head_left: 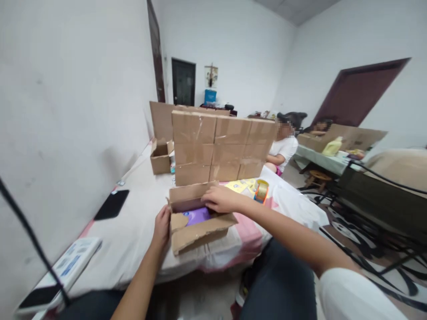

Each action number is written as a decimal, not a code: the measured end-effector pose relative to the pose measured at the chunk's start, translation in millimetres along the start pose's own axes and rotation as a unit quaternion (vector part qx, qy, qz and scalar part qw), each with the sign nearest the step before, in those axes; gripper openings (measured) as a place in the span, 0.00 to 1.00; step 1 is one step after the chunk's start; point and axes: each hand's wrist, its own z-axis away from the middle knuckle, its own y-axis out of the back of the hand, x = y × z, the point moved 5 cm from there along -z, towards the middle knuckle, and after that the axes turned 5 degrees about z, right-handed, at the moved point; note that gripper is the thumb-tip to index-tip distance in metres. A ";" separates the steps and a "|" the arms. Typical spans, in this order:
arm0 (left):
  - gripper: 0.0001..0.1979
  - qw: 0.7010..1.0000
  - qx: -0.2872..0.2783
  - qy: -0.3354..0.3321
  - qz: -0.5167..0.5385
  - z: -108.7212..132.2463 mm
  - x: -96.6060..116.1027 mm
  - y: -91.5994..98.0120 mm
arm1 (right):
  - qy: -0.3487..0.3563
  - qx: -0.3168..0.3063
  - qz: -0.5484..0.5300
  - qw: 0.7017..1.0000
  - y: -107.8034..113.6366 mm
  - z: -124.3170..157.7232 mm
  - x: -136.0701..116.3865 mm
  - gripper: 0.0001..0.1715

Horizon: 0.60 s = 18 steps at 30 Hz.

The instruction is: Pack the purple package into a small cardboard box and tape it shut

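Note:
An open cardboard box [195, 234] lies on the white-covered table [133, 235] right in front of me, its flaps up. Inside it lies a purple item [197, 215]. My left hand [161, 229] presses flat against the box's left side. My right hand [220, 198] reaches over the box's far right part, fingers resting on the inner flap above the purple item.
A wall of stacked sealed cartons [218, 149] stands behind the box, with a small open carton [160, 158] to its left. A tape roll [262, 190] and yellow sheets [240, 185] lie at right. A black phone [111, 204] lies left. A seated person [283, 146] is behind.

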 end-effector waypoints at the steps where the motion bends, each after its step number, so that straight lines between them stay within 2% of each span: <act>1: 0.29 1.000 0.002 -0.009 -0.005 0.3 1.0 2.1 | -0.027 0.062 -0.001 0.998 6.9 9.2 7.2 0.13; 3: 0.30 0.999 0.009 -0.030 -0.009 2.0 3.4 7.8 | -0.107 0.186 -0.054 0.975 10.8 33.5 27.0 0.16; 5: 0.32 0.998 0.007 -0.054 -0.023 5.3 7.3 13.1 | -0.187 0.273 -0.172 0.928 -3.5 59.3 48.8 0.22; 7: 0.32 0.996 -0.002 -0.064 -0.059 8.6 11.8 16.3 | -0.229 0.306 -0.335 0.861 -31.6 77.0 64.5 0.26; 9: 0.32 0.994 -0.002 -0.053 -0.098 10.2 16.0 17.0 | -0.237 0.312 -0.479 0.786 -60.1 84.0 70.5 0.27; 10: 0.32 0.993 -0.001 -0.041 -0.109 10.3 17.8 16.0 | -0.236 0.314 -0.523 0.756 -71.0 84.3 70.8 0.27; 11: 0.33 0.993 -0.001 -0.029 -0.111 10.1 19.8 13.8 | -0.237 0.316 -0.543 0.741 -79.1 83.1 70.1 0.27; 13: 0.36 0.995 -0.010 -0.009 -0.101 9.5 23.6 6.1 | -0.254 0.309 -0.530 0.748 -89.5 77.8 67.7 0.31; 16: 0.42 0.997 -0.023 0.018 -0.076 9.2 26.7 -6.0 | -0.299 0.276 -0.494 0.768 -98.4 69.8 64.9 0.46; 18: 0.41 0.997 -0.019 0.024 -0.067 8.7 26.9 -8.0 | -0.313 0.266 -0.489 0.770 -100.8 67.3 64.5 0.47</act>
